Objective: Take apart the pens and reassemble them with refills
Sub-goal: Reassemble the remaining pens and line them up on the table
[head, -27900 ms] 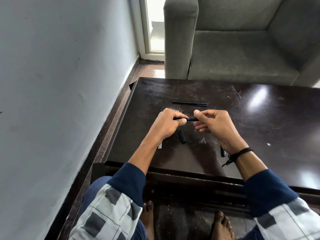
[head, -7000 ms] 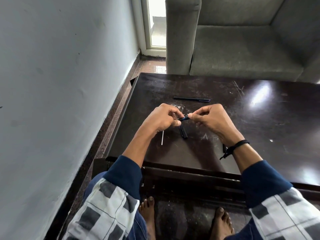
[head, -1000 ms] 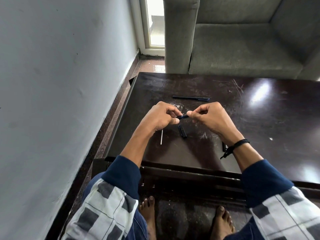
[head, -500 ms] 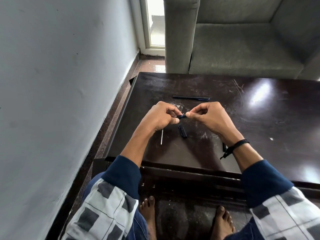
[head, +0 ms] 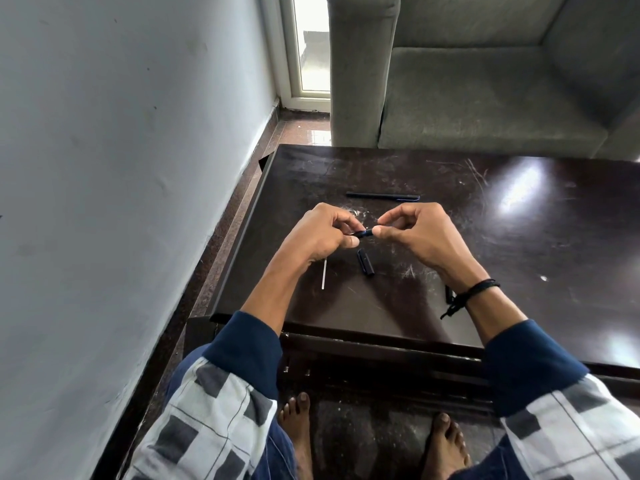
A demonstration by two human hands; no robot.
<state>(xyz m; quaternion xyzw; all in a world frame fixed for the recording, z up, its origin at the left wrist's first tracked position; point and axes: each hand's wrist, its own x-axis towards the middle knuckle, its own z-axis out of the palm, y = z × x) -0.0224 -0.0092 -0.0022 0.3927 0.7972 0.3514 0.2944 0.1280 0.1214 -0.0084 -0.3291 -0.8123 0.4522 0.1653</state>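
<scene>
Black pen piece (head: 363,233): left hand (head: 320,235) holds, right hand (head: 417,233) (apparently) loosens.

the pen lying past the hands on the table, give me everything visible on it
The pen is long, slim and dark, apparently plastic, with a blue glint near its right end. It looks whole, though any cap seam is too small to tell. It lies flat on the dark table, crosswise to the person, just beyond the left hand and right hand. Only the table touches it.
</scene>
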